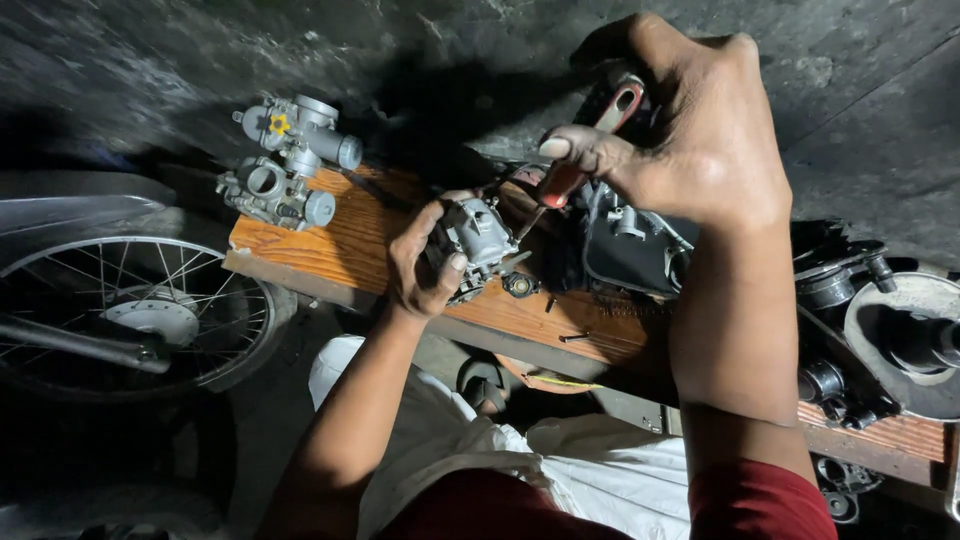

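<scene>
At frame centre the left hand (425, 265) grips a carburetor (478, 238) on the wooden counter (350, 240), while the right hand (690, 130) holds a red-handled screwdriver (590, 145) to it.

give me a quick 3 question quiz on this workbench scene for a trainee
1. True or false: the left hand grips a small metal carburetor.
2. Which tool does the right hand hold: A hammer, B red-handled screwdriver, C wrench?
3. What sits at the far left end of the wooden plank?

Key: 1 true. 2 B. 3 Two more carburetors, above the spoked wheel.
</scene>
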